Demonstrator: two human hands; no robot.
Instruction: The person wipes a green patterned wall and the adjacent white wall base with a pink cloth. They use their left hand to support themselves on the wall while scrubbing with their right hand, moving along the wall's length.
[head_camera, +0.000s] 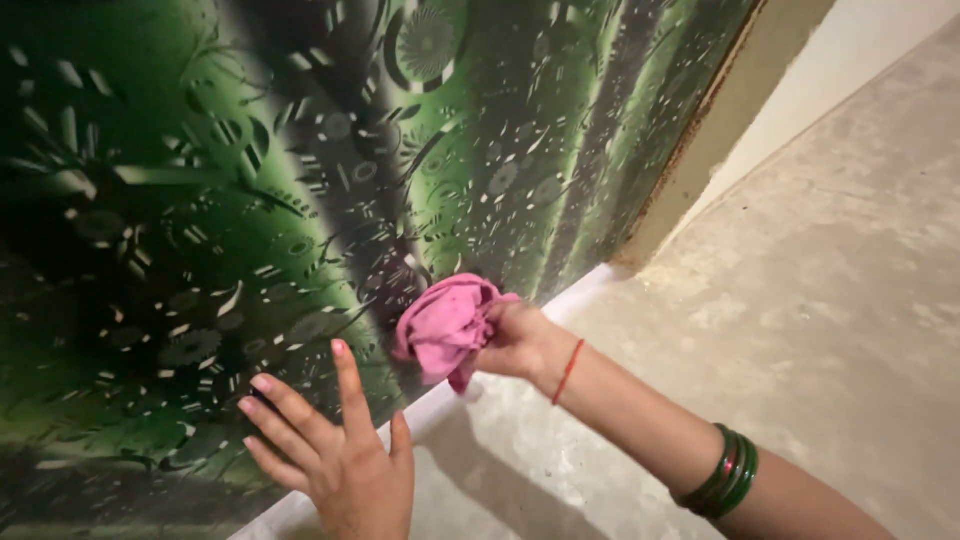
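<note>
My right hand (517, 338) is shut on a crumpled pink cloth (443, 326) and presses it against a green and black patterned panel (250, 180) near the panel's lower edge. A red thread sits on that wrist and green bangles on the forearm. My left hand (335, 450) lies flat on the same panel, lower left of the cloth, with its fingers spread and nothing in it.
A white strip (560, 300) runs along the panel's bottom edge. A beige frame post (720, 130) with a rusty edge stands at the panel's right side. Grey concrete floor (820, 300) stretches to the right.
</note>
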